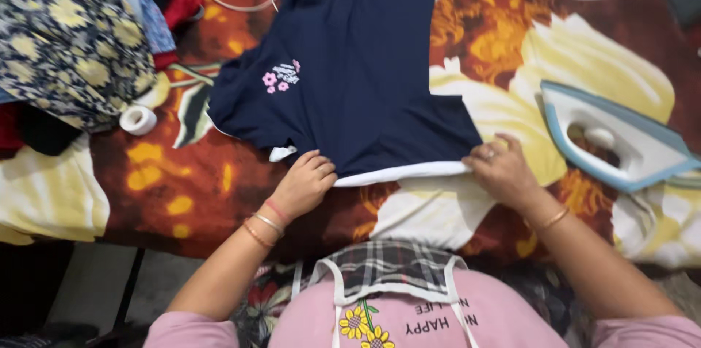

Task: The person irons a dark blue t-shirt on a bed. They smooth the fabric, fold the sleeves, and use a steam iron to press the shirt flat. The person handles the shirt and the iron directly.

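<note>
Both your hands pinch the navy shirt's near hem: left hand (pixel 305 181) at its left corner, right hand (pixel 500 167) at its right. Navy shirt (pixel 350 63) lies flat beyond them; the iron (pixel 621 140) rests right of it.

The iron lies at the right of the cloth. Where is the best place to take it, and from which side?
Take the iron by its handle, the white bar over the oval opening in its body. It seems to lie on its side, the pointed end toward the navy shirt. The right hand, now pressing on the shirt's hem, is nearest, so reaching from that near side with the fingers through the opening looks the safest grip.
</note>
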